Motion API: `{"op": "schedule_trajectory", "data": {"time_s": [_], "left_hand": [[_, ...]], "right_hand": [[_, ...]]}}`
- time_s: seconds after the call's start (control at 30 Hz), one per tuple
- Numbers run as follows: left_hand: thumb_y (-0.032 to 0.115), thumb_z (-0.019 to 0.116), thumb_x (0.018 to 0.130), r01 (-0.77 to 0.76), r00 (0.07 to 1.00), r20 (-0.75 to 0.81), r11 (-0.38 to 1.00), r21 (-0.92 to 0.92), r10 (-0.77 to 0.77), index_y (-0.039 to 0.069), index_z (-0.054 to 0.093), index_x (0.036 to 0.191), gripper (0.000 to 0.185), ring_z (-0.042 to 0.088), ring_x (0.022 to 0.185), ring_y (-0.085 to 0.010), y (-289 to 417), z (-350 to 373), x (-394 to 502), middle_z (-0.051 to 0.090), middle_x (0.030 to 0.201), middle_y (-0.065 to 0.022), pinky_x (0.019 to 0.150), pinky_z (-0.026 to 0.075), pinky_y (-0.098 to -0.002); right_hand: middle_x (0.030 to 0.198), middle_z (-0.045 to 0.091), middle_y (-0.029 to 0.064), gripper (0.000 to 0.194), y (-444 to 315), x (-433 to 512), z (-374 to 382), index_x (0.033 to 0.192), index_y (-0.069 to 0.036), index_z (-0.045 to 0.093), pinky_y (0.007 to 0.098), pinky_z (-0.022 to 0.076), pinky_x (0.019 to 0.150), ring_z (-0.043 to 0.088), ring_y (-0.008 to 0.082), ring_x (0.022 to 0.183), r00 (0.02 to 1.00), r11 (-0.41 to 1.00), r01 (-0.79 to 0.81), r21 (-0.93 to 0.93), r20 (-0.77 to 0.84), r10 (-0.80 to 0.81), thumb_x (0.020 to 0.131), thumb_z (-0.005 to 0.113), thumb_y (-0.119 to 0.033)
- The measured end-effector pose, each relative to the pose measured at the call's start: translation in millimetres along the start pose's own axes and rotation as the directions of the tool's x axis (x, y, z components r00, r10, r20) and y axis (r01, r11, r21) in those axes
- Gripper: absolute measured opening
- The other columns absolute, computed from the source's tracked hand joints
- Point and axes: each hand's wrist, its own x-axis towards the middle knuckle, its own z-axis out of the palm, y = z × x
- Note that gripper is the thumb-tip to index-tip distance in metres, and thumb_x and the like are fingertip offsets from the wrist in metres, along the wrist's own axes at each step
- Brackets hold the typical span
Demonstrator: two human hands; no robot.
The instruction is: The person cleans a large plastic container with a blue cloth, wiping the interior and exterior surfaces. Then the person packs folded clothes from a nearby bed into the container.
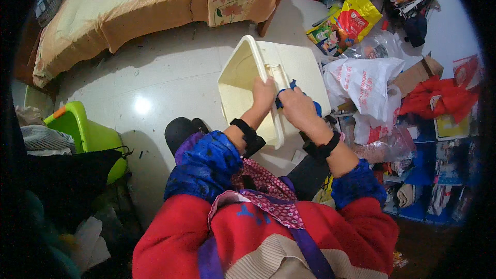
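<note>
A cream plastic storage bin (306,58) lies tipped on its side before me, its open mouth turned to the left. My left hand (264,92) grips the bin's rim near the moulded handle, with the fingers partly hidden. Against the bin's outer wall, just below that handle, my right hand (297,104) is closed on a blue cloth (317,107). Parts of the cloth stick out around the fingers. The inside of the bin looks bare where it shows.
A bed with an orange floral cover (155,11) stands at the back. On the left is a green plastic tub (99,135) holding fabric. To the right lie a yellow printed bag (345,23), a white plastic bag (362,81), red cloth (438,97) and a blue shelf rack (422,170).
</note>
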Motion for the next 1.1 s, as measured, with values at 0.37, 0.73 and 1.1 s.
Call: {"op": "schedule_trajectory", "data": {"time_s": [0.37, 0.73, 1.1], "left_hand": [[0.025, 0.050, 0.097, -0.027, 1.000, -0.014, 0.998, 0.058, 0.027, -0.007, 0.051, 0.104, 0.033, 0.063, 0.092, -0.0471, 1, -24, -11, 0.063, 0.093, -0.0301, 0.081, 0.047, -0.0518], [0.028, 0.048, 0.099, 0.038, 0.999, -0.023, 0.999, 0.013, -0.038, -0.008, 0.052, 0.103, 0.036, 0.060, 0.091, -0.0463, -9, -24, -36, 0.061, 0.093, -0.0281, 0.081, 0.047, -0.0487], [0.023, 0.048, 0.098, -0.044, 0.997, 0.067, 0.999, 0.031, 0.042, -0.007, 0.052, 0.103, 0.031, 0.061, 0.090, -0.0393, -4, -37, -65, 0.060, 0.094, -0.0260, 0.081, 0.046, -0.0491]], "right_hand": [[0.087, 0.061, 0.0105, 0.008, -18, 30, 9, 0.086, -0.006, 0.062, 0.0411, 0.0555, 0.065, 0.059, 0.0314, 0.089, 0.962, 0.993, 0.115, -0.031, -0.247, -0.119, 0.080, 0.061, -0.012], [0.094, 0.058, 0.0066, 0.016, -20, 30, 6, 0.093, -0.006, 0.060, 0.0381, 0.0552, 0.065, 0.056, 0.0300, 0.095, 0.962, 0.981, 0.174, -0.082, -0.199, -0.187, 0.078, 0.062, -0.009], [0.108, 0.065, 0.0122, 0.052, -21, 29, 4, 0.129, -0.003, 0.048, 0.0443, 0.0531, 0.073, 0.055, 0.0355, 0.100, 0.976, 0.987, 0.154, 0.039, -0.163, -0.145, 0.079, 0.063, -0.006]]}}
